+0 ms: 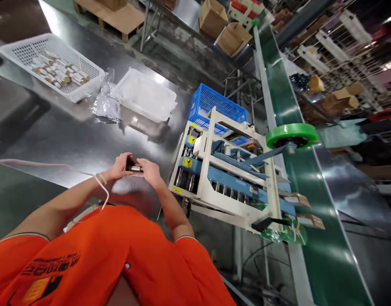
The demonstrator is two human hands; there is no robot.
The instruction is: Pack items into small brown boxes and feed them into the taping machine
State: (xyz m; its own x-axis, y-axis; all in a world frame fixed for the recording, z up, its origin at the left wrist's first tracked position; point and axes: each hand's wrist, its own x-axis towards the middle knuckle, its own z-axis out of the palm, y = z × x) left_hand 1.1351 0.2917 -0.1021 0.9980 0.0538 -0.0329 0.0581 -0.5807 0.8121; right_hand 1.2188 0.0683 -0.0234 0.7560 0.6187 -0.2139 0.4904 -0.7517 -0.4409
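Both hands meet over the steel table [71, 136], gripping one small dark box [133, 165] between them: the left hand [119, 167] closes around its left end, the right hand [150, 171] around its right. Just right of the right hand stands a white-and-blue machine [227, 178].

Steel table [71, 140], white basket [87, 70], plastic bag [106, 104], clear trays [144, 95]

Blue crate [214, 102], white basket [29, 49], green roll [293, 135], orange shirt [119, 255].
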